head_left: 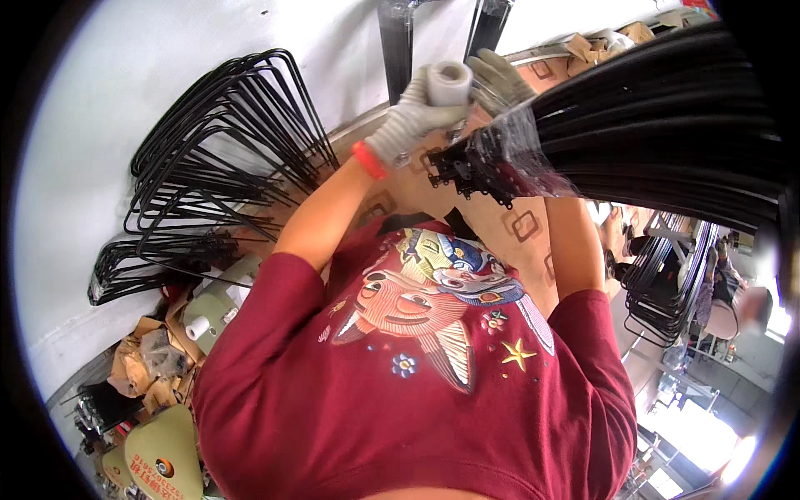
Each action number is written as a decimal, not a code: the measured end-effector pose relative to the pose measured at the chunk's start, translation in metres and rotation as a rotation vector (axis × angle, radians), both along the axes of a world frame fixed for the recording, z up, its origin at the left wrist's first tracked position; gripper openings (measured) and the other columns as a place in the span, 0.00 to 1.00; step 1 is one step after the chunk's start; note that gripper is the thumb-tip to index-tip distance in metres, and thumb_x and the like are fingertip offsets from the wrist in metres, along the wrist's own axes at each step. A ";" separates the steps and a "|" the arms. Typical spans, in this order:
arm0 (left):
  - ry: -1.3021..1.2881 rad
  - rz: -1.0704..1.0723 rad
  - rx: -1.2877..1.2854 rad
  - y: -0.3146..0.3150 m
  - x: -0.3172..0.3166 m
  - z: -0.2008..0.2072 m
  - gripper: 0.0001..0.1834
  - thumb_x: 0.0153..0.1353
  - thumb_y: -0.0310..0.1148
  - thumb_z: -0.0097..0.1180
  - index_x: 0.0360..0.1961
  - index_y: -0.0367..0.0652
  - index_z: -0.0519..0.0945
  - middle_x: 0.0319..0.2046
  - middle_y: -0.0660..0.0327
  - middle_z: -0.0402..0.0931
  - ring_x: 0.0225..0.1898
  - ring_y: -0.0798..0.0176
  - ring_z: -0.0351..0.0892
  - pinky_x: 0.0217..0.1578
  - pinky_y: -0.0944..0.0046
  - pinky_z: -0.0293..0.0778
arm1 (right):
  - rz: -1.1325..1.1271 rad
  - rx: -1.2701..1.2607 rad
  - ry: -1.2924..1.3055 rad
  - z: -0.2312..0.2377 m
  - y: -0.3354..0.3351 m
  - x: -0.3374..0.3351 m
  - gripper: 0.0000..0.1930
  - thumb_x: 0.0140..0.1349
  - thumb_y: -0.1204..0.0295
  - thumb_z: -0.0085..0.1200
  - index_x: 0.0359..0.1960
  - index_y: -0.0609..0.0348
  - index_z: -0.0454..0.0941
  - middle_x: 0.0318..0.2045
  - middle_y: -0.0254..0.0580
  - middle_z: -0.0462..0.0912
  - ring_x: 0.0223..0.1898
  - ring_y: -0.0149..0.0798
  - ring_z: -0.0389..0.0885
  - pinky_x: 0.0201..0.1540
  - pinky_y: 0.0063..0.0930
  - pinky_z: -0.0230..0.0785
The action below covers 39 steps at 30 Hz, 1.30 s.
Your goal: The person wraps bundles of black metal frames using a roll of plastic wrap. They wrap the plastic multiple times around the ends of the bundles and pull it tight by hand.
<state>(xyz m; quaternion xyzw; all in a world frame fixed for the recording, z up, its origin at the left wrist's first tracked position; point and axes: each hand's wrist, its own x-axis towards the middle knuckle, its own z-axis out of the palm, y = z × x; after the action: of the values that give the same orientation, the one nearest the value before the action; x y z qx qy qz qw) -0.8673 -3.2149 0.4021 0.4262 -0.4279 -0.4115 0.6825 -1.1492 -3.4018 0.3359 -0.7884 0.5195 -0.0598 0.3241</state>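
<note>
My left hand (417, 117), in a pale knit glove with an orange-red band at the wrist, is closed around a white roll of clear plastic wrap (450, 86). Right beside the roll, at the far side of a bundle of black metal tubes (658, 117), is my right hand (502, 82), gloved too. Its fingers look stretched out toward the roll, though partly smeared. My right forearm passes beneath the bundle, which hides part of it. Clear wrap (525, 146) goes around the bundle's near end, where small drilled tabs (471, 175) stick out.
Many bent black tube frames (225, 142) lean against the white wall at left. Two wrapped black bars (397, 50) stand at the back. Green machines (164, 454) and cardboard (142, 362) lie lower left. More black frames (667, 283) hang at right.
</note>
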 end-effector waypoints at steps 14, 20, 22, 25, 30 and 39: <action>-0.276 -0.489 -0.121 0.071 -0.046 0.004 0.37 0.45 0.36 0.66 0.56 0.44 0.64 0.47 0.55 0.67 0.52 0.55 0.66 0.51 0.60 0.64 | -0.179 0.595 -1.243 0.105 0.256 0.053 0.38 0.43 0.84 0.59 0.59 0.60 0.58 0.54 0.44 0.68 0.56 0.40 0.66 0.59 0.34 0.58; -0.387 -0.701 -0.178 0.075 -0.057 0.012 0.33 0.54 0.46 0.56 0.57 0.43 0.62 0.48 0.55 0.68 0.52 0.57 0.69 0.50 0.60 0.65 | -0.431 0.422 -1.213 0.116 0.281 0.049 0.35 0.41 0.80 0.64 0.54 0.61 0.63 0.47 0.42 0.72 0.48 0.37 0.73 0.51 0.32 0.67; -0.552 -0.725 -0.159 0.073 -0.066 0.015 0.32 0.55 0.50 0.53 0.55 0.43 0.65 0.45 0.53 0.70 0.48 0.52 0.72 0.45 0.60 0.68 | -0.512 0.345 -1.195 0.111 0.290 0.041 0.33 0.41 0.80 0.64 0.52 0.61 0.64 0.47 0.42 0.72 0.47 0.36 0.73 0.51 0.32 0.68; -0.599 -0.779 -0.132 0.073 -0.086 0.020 0.31 0.53 0.49 0.54 0.54 0.43 0.66 0.45 0.53 0.71 0.46 0.53 0.73 0.44 0.61 0.69 | -0.649 0.189 -1.208 0.109 0.305 0.031 0.30 0.41 0.80 0.64 0.49 0.59 0.65 0.47 0.41 0.72 0.46 0.34 0.73 0.49 0.31 0.68; -0.728 -0.655 -0.136 0.058 -0.088 0.057 0.22 0.56 0.39 0.53 0.50 0.40 0.71 0.44 0.54 0.73 0.44 0.57 0.74 0.44 0.64 0.69 | -0.841 0.013 -1.234 0.091 0.323 -0.024 0.34 0.36 0.78 0.63 0.50 0.56 0.65 0.48 0.41 0.72 0.42 0.33 0.72 0.46 0.29 0.68; 0.047 -1.092 -0.003 -0.088 -0.091 -0.023 0.13 0.58 0.24 0.47 0.45 0.35 0.75 0.43 0.55 0.76 0.41 0.62 0.77 0.44 0.65 0.74 | -0.486 0.255 -1.303 0.082 0.256 -0.113 0.37 0.22 0.79 0.68 0.43 0.60 0.67 0.36 0.43 0.75 0.41 0.41 0.76 0.44 0.34 0.72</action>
<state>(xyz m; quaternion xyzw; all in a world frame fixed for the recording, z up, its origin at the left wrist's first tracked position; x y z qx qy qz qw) -0.9582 -3.3033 0.3790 0.1319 -0.5723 -0.7148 0.3797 -1.2627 -3.1458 0.4179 -0.4098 0.3842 -0.5289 0.6361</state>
